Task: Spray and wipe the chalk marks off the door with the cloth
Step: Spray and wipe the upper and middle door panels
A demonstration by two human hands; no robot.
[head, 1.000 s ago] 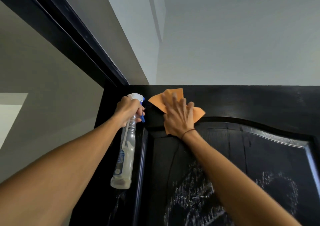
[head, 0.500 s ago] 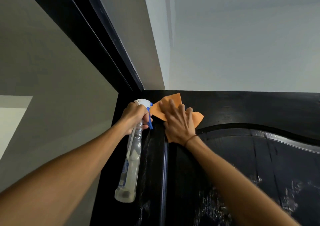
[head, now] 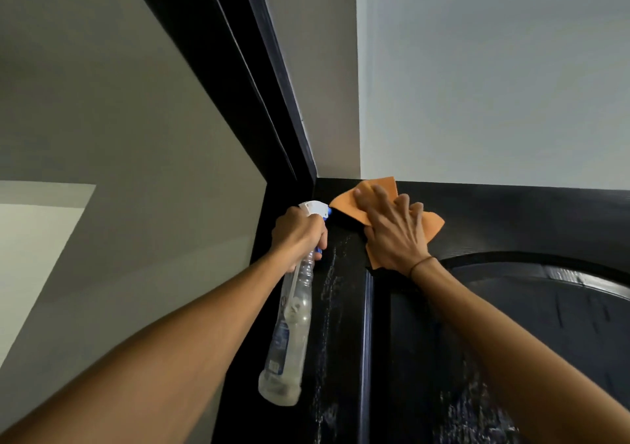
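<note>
The orange cloth point(head: 378, 205) lies flat against the top left corner of the black door point(head: 511, 218), its upper edge level with the door's top edge. The right hand point(head: 395, 232) presses it there with fingers straight and slightly spread, the palm covering most of the cloth, so that orange corners show at 12, 3 and 9 o'clock of the hand. A thin dark band point(head: 421, 264) circles the right wrist.

At 9 o'clock of the cloth, just beside it, the left hand point(head: 298, 234) grips the neck of a clear spray bottle point(head: 289, 327), fingers curled round it below the white spray head point(head: 313, 208) and over the blue trigger. The nozzle tip almost touches the cloth's left corner. The bottle hangs down toward 6 o'clock, slightly tilted; it holds a pale cloudy liquid that fills only the lower part, with foam or droplets clinging higher up, and it bears a blue and white label.

Faint whitish chalk marks point(head: 329, 283) streak the door's left stile just right of the bottle, and more smears point(head: 477, 413) show on the panel at 6 o'clock of the right hand. The panel has an arched raised moulding point(head: 511, 259). A black door frame point(head: 249, 79) runs up toward 11 o'clock from the door's corner. Left of it is a grey-beige wall point(head: 102, 120); above the door, a pale white wall point(head: 494, 68).
</note>
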